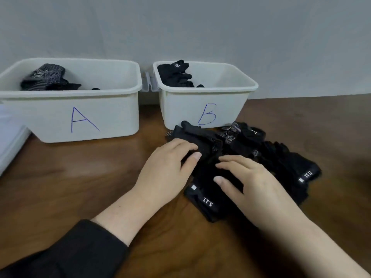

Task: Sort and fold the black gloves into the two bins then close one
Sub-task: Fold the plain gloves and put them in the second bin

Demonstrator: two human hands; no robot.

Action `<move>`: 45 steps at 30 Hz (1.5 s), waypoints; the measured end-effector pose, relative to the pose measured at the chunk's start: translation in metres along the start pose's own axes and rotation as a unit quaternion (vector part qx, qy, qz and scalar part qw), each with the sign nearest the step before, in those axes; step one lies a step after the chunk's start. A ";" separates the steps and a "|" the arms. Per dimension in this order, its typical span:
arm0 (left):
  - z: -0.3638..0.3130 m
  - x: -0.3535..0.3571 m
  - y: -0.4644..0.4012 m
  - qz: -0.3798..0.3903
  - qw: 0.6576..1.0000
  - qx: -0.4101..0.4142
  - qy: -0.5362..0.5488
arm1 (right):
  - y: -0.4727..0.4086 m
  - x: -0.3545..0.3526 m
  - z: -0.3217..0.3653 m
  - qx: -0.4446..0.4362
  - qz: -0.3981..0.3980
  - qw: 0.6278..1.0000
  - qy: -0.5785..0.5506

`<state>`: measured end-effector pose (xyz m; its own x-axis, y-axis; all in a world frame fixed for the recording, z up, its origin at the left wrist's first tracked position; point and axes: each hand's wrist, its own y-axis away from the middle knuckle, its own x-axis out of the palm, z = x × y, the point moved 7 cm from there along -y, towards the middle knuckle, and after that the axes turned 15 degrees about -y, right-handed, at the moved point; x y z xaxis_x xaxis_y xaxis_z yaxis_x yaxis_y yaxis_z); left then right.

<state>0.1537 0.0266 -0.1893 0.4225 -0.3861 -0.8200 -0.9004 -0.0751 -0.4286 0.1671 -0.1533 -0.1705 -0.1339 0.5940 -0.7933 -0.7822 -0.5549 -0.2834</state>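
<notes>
Brown wood-grain table (60,177) is backed by a plain grey-white wall (180,27), against which two white bins are set side by side so that both can be reached from the pile. Bin A (112,115) is seen at the left with patterned dark gloves (46,77) heaped in its far left corner; bin B (180,109) is seen to its right with plain black gloves (176,74) in its own far left corner, so a split by type can be judged. A clear clip-like piece (148,83) is glimpsed between the two rims. A loose pile (261,149) of unsorted black gloves is left on the table just in front of bin B. One glove (202,195) is spread nearest the person, its cuff label turned up, and is pressed flat under both hands, presumably so that it can be folded. The left hand (168,167) is laid on the fabric with fingers slightly bent and the thumb out; the right hand (255,181) is laid beside it with fingers nearly straight; nothing is pinched by either. A white flat object (10,141), perhaps a lid, is partly seen at the left edge; neither bin is yet closed
</notes>
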 end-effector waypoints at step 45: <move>0.058 -0.096 0.163 -0.101 0.865 -0.277 0.406 | 0.021 0.106 0.139 -0.077 -0.007 0.949 -0.307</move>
<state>-0.0278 0.1047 -0.2030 0.5675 -0.8150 -0.1172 -0.8232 -0.5587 -0.1011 0.0521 -0.0213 -0.1858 -0.4907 0.8022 -0.3400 -0.6938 -0.5958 -0.4046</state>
